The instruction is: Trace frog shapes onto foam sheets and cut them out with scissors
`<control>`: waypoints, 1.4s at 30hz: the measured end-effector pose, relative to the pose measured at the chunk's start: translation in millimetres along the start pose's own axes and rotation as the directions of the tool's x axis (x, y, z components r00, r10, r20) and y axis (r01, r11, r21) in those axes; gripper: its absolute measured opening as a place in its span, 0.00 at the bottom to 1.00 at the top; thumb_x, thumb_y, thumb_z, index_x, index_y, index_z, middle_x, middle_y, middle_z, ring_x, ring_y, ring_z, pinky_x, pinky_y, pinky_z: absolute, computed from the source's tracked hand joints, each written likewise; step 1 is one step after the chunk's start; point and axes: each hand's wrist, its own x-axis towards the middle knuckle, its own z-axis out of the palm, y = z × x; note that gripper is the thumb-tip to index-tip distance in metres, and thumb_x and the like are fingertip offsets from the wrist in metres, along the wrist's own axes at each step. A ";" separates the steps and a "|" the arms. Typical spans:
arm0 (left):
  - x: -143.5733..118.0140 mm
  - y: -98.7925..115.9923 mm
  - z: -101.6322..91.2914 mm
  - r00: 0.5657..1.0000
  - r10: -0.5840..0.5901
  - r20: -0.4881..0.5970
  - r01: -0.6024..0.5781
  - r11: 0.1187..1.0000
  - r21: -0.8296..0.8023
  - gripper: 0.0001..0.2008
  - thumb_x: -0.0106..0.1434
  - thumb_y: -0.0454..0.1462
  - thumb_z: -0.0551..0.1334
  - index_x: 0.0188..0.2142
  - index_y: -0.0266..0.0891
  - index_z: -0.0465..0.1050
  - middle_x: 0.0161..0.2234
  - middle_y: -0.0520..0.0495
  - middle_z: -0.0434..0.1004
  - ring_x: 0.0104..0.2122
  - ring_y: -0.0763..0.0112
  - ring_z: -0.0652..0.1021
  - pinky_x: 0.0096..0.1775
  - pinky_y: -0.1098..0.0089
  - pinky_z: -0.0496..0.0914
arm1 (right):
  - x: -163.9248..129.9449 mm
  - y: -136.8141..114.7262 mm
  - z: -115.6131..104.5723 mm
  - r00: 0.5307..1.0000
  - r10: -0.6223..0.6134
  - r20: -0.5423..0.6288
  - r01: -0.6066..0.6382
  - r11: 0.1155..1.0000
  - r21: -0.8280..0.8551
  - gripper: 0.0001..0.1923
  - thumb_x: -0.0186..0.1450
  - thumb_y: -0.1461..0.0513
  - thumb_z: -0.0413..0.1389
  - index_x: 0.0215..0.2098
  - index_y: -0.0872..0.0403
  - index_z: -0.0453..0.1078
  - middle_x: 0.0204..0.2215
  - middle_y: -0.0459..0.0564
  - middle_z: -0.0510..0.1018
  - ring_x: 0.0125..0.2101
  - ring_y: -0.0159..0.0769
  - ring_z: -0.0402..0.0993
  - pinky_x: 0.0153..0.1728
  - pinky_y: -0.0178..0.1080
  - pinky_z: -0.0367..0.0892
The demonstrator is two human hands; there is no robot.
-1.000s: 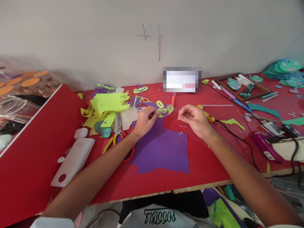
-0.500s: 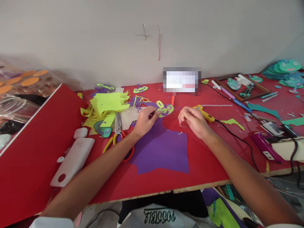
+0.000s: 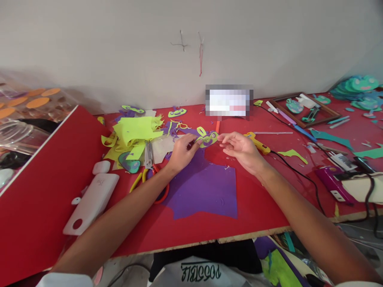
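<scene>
The red table (image 3: 257, 215) is the biggest thing here, and on it lies a purple foam sheet (image 3: 206, 187) with one part already cut away at its far edge. To the left is a heap of yellow-green scraps (image 3: 134, 133), with scissors (image 3: 149, 157) just beside it. A yellow glue gun (image 3: 259, 144) lies behind the right hand. The small frog-shaped cutout (image 3: 208, 138) looks already cut and layered in green and purple; whether more pieces are left to add cannot be told. It rests at the far edge of the purple sheet. The left hand (image 3: 181, 151) pinches its left end with the fingertips. The right hand (image 3: 241, 149) is loosely spread and holds nothing, its fingertips just touching the right end.
</scene>
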 end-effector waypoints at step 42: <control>-1.3 2.7 -1.9 0.999 -0.003 0.033 0.005 0.997 -0.072 0.22 0.72 0.51 0.56 0.26 0.39 0.63 0.25 0.52 0.65 0.26 0.73 0.66 0.31 0.69 0.61 | -0.8 0.0 1.8 0.971 -0.136 -0.197 0.106 0.982 -0.158 0.07 0.62 0.56 0.68 0.36 0.48 0.77 0.42 0.50 0.81 0.43 0.41 0.79 0.49 0.47 0.76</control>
